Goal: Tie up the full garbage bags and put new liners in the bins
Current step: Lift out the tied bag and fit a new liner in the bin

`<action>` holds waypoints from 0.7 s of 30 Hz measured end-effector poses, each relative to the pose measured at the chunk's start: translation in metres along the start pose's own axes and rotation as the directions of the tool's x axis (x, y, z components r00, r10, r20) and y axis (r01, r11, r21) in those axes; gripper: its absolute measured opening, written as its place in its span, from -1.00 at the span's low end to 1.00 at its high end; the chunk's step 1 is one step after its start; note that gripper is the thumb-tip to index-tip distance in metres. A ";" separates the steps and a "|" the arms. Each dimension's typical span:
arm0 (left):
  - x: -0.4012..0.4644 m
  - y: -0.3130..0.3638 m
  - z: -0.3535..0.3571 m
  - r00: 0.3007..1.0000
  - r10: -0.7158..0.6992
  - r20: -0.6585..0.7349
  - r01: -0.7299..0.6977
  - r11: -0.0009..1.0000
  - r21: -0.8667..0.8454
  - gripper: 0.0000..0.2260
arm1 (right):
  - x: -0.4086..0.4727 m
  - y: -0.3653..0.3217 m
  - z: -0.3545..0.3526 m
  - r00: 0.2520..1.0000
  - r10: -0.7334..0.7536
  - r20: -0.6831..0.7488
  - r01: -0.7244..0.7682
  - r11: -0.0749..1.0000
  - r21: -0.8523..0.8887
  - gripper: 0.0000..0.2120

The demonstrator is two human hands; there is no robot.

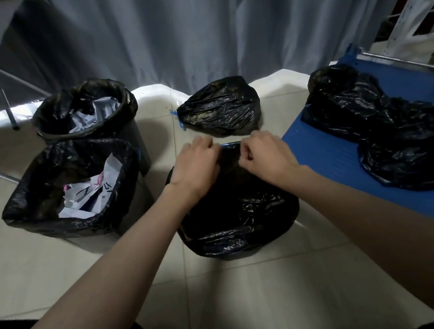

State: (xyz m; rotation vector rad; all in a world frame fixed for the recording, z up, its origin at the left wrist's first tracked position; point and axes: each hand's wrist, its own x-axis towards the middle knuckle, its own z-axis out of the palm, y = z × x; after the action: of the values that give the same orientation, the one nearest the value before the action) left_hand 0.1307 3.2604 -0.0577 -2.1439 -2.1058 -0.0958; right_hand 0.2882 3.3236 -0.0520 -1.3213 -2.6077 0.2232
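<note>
I have both hands down at the far rim of the nearest bin [236,218], the one standing on the floor tiles just beside the near-left corner of the blue platform [332,156]; my left hand [196,167] has its fingers curled into the black liner [241,212] at the rim, and my right hand [266,156] pinches the same plastic just beside it; both grip the liner, neither hangs loose. I judge the step in hand to be seating a new liner over this bin, since no rubbish shows inside it; I cannot tell from here whether the plastic is fully hooked over the far edge. The next move, as I read it, calls for pulling the film taut and folding it down round the rim.

Counted: three bins in all; two of them, the round bin [86,111] and the square bin [70,188], stand toward the left of the floor, touching or nearly so, each lined and holding crumpled paper, not yet tied. One tied-looking bag [221,109] lies on the floor beyond my hands; loose black bags [393,129] lie heaped on the platform, too tangled for me to count.
</note>
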 end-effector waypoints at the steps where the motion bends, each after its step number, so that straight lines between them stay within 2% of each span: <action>1: 0.001 -0.006 0.000 0.998 -0.053 -0.043 0.051 0.997 -0.052 -0.74 | 0.002 0.007 0.001 0.999 0.027 -0.047 -0.025 0.999 0.038 -0.91; 4: -0.001 -0.018 0.002 0.986 -0.166 -0.015 0.162 0.976 -0.146 -0.65 | 0.006 0.025 0.009 0.987 0.159 -0.009 -0.156 0.973 0.171 -0.76; 7: -0.007 -0.026 0.008 0.980 -0.196 0.031 0.198 0.959 -0.203 -0.68 | 0.009 0.038 0.018 0.966 0.259 -0.004 -0.246 0.925 0.290 -0.76; 10: -0.008 -0.027 0.010 0.974 -0.225 0.012 0.221 0.943 -0.250 -0.69 | 0.013 0.047 0.018 0.918 0.396 0.027 -0.367 0.821 0.438 -0.75; 12: -0.006 -0.026 0.010 0.969 -0.249 -0.007 0.240 0.941 -0.238 -0.70 | 0.012 0.053 0.018 0.898 0.434 0.075 -0.415 0.776 0.475 -0.76; 16: -0.003 -0.027 0.008 0.962 -0.273 -0.016 0.260 0.932 -0.252 -0.73 | 0.008 0.056 0.022 0.902 0.430 0.032 -0.393 0.789 0.473 -0.91; 21: -0.008 -0.029 0.011 0.962 -0.270 -0.040 0.252 0.934 -0.253 -0.79 | 0.009 0.051 0.021 0.921 0.385 -0.056 -0.330 0.850 0.411 -0.92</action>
State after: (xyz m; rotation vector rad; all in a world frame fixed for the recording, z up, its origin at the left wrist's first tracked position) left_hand 0.1013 3.2542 -0.0685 -1.9275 -2.4338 -0.4807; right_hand 0.3170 3.3597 -0.0830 -1.5872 -2.0365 0.6563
